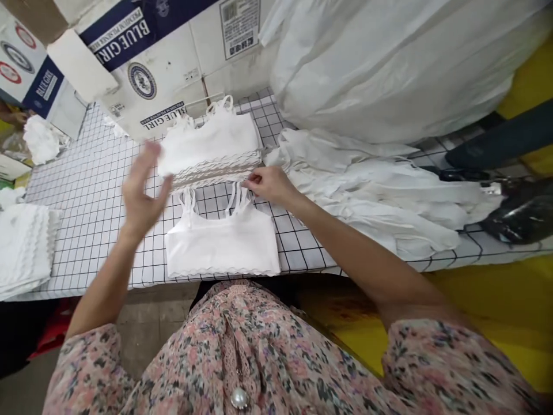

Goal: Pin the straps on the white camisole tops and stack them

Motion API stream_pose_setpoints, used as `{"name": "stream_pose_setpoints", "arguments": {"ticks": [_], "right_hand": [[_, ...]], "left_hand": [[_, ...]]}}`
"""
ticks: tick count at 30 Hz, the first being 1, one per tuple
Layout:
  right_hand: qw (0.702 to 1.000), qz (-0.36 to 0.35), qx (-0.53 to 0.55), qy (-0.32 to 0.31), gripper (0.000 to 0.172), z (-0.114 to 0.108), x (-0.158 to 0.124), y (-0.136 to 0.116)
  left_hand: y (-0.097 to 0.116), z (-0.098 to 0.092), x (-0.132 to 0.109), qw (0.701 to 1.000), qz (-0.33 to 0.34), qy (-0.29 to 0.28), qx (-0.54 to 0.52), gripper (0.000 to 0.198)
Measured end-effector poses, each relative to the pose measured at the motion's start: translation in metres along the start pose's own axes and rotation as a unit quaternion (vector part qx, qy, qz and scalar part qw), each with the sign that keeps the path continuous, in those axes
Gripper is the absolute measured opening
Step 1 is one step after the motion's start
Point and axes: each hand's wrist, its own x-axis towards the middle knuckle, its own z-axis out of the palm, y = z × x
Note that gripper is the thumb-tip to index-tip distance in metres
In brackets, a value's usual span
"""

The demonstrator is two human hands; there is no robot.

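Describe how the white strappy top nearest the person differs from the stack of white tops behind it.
The front top looks thin, while the stack is thick, showing many layered hems. The front top lies near the close edge of the checked table; the stack sits farther back, by the printed carton. Both are white, with thin straps and wavy hems.

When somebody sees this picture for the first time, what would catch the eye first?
Probably the white top lying flat at the near edge of the table, with the right hand at its straps. Just beyond is a stack of similar tops; a big white bag bulges behind, to the right.
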Motion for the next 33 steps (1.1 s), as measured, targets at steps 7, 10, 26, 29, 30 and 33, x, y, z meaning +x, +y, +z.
{"name": "stream_pose_setpoints", "arguments": {"ticks": [7,10,26,29,30,33], "right_hand": [[0.999,0.044,0.008,-0.026,0.009,0.004,0.023,-0.006],[0.999,0.023,0.038,0.013,0.011,0.003,0.012,-0.001],[0.954,-0.066,0.271,0.107,0.058,0.0,-0.027,0.015],[0.879,0.095,0.467,-0.023,0.08,-0.008,-0.02,0.01],[0.852,0.117,0.507,-0.048,0.081,-0.009,-0.017,0.007],[0.805,0.119,0.578,-0.058,0.067,-0.012,-0.011,-0.002]], "left_hand": [[0.046,0.118,-0.025,0.86,-0.321,-0.212,-0.334,0.037],[0.04,0.128,-0.012,0.785,-0.4,-0.238,-0.408,0.038],[0.052,0.17,0.03,0.745,-0.411,-0.16,-0.501,0.052],[0.058,0.17,0.035,0.794,-0.346,-0.163,-0.472,0.046],[0.061,0.171,0.036,0.804,-0.326,-0.175,-0.466,0.045],[0.067,0.176,0.035,0.819,-0.285,-0.199,-0.457,0.039]]}}
